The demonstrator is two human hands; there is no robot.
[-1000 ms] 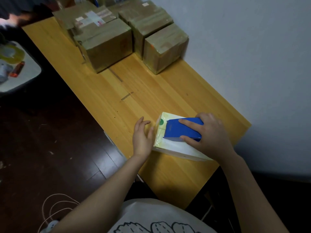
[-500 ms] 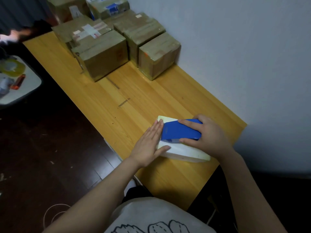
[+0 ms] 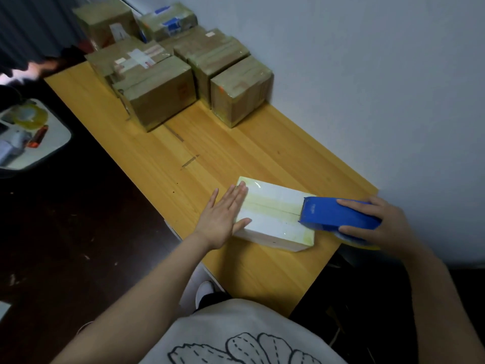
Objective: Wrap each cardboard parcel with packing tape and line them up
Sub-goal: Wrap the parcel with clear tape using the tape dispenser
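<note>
With the pale box (image 3: 273,214) lying at the table's (image 3: 236,153) near end, the left hand (image 3: 223,219) should press flat, fingers straight, on its left edge while the right hand (image 3: 378,224), curled round the tape dispenser (image 3: 338,214), pulls low and steady past the right edge.

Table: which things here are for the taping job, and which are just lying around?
For the job: white parcel, blue tape dispenser in the right hand, left hand pressing the parcel, taped brown parcels.
Lying about: yellowish tape roll, orange pen-like thing, on the side tray.
</note>
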